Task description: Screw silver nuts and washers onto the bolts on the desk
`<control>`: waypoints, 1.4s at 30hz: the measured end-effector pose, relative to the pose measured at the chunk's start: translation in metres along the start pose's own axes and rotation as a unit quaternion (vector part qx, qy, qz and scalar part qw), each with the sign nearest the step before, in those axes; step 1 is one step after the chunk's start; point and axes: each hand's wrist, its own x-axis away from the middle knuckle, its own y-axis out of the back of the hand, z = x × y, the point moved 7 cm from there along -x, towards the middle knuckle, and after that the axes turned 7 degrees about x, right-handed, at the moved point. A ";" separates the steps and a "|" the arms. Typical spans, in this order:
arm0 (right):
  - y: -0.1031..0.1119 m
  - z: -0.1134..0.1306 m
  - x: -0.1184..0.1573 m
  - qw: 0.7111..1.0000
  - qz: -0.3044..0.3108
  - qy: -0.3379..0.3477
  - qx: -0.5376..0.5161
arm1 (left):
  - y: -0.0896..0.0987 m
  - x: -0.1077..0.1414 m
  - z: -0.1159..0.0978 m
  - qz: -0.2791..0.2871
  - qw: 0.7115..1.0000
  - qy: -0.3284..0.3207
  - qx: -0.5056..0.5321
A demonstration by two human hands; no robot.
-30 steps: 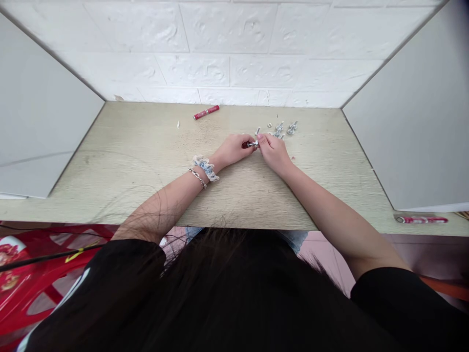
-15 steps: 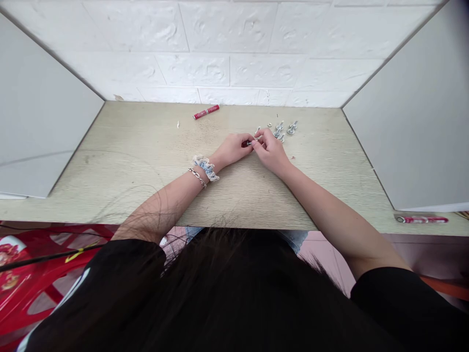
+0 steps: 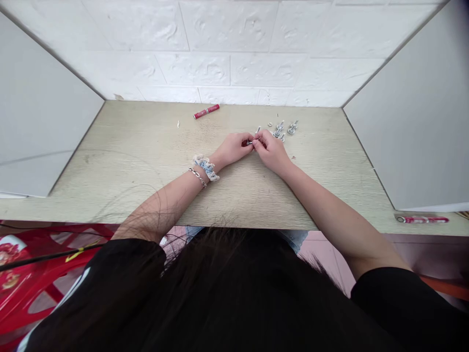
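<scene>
Left hand (image 3: 236, 148) and right hand (image 3: 270, 149) pinch a shiny metal bolt (image 3: 249, 142) above a wood-grained table (image 3: 234, 195), beside metal bolts (image 3: 279, 131) and a red tube (image 3: 206, 111).

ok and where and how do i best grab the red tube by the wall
Probably at its middle: come down from above and pinch the red tube across its long sides. It is slim and lies flat on the tabletop, slanting so its right end sits nearer the wall, with less finger room there.
</scene>
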 end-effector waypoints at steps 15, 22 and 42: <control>0.002 -0.002 0.001 1.000 -0.007 0.000 0.021 | -0.005 0.000 -0.002 0.021 0.998 -0.030 -0.044; 0.001 0.002 0.003 1.000 -0.006 -0.002 0.013 | -0.005 0.001 -0.003 0.027 0.998 -0.028 -0.044; 0.000 0.003 0.002 1.000 0.020 -0.009 0.021 | -0.006 0.001 -0.005 0.037 0.998 -0.032 -0.045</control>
